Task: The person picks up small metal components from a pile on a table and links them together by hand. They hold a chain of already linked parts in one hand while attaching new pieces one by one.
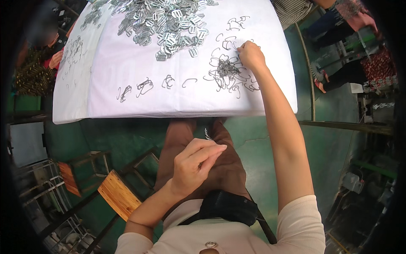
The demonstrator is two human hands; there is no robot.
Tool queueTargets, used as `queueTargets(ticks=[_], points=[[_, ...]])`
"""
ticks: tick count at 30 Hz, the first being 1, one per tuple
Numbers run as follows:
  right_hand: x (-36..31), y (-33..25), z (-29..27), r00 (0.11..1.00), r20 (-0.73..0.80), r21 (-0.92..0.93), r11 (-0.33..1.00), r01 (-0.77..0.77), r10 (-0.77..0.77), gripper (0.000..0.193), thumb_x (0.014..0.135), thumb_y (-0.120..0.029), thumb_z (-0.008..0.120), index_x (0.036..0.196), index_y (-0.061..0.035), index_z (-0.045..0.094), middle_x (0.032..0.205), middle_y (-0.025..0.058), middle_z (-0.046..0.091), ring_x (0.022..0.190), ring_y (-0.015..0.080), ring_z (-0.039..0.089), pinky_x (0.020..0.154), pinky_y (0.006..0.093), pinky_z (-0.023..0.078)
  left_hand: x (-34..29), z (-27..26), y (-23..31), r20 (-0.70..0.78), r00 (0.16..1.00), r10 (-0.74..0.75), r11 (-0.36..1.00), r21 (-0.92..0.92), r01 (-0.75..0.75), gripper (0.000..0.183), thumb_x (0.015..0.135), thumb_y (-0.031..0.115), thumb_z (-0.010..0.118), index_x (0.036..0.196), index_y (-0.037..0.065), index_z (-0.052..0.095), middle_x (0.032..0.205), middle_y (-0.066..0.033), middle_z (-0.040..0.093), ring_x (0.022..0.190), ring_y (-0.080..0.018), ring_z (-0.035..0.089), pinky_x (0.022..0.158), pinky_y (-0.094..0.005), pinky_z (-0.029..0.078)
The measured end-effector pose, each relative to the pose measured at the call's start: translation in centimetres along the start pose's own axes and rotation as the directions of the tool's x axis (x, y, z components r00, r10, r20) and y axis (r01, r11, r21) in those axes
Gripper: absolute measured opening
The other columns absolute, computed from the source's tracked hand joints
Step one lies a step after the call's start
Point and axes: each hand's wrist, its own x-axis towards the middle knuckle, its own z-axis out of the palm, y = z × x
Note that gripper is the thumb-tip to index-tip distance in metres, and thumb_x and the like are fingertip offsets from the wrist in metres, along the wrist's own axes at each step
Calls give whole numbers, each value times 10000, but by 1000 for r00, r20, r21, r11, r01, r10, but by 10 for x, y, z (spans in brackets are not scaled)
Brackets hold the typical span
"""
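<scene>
My left hand (196,163) is closed in a pinch above my lap, short of the table's front edge. Just beyond its knuckles shows a small silvery strip of metal (207,133); whether the fingers hold it I cannot tell. Over the right part of the table, my right hand (252,55) reaches down with finger and thumb together among thin dark wire hooks; what they pinch, if anything, is hidden. Left of that hand lies a tangled heap of these wire hooks (228,68). Farther back is a large pile of flat silvery slotted buckles (167,27).
Smaller wire clusters (145,86) lie along the front of the white-covered table (127,108). At the left edge another person's hand (55,59) rests by the cloth. A wooden stool (120,194) stands at lower left. More people and legs are at upper right.
</scene>
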Motion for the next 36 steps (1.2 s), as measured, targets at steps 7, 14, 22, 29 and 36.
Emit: queueTargets(ticks=[7,14,22,29,36], points=[[-4,-10,-9,994,-80,-13,997,72,-73,269,821,-277,623,945,-40,646,1040,153,593,986,292,586,826,377,478,0,3,0,9,999,52,999,-11,-52,187,731,-98,642,883,11,658,824,-88,628,705,-162,602,615,-244,489],[2,-5,8,982,-83,-60,984,165,-170,225,825,-218,598,919,-16,631,982,150,615,942,280,602,797,370,487,-3,5,2,-25,998,63,998,7,-63,170,733,-91,645,869,10,649,832,-91,643,726,-184,612,635,-254,497],[-139,11,-32,980,-91,881,444,163,-180,132,833,-1,590,939,45,526,786,86,607,679,132,593,585,251,496,-8,3,9,-33,997,75,996,-35,-76,174,742,-98,637,883,5,648,841,-92,651,736,-165,613,648,-249,499],[-298,4,-35,983,-131,978,142,150,-130,196,790,115,608,879,-6,482,870,99,609,760,126,603,702,249,525,-11,6,12,-103,994,29,997,-64,-35,235,770,-51,636,986,42,636,845,-80,657,692,-152,624,606,-246,497],[-306,-5,-17,962,-257,950,159,268,-89,194,785,115,617,838,-11,479,866,104,623,774,119,605,709,230,515,-12,6,16,-147,989,34,997,-69,-45,260,767,-52,640,1012,38,634,866,-88,662,715,-160,636,630,-250,511]])
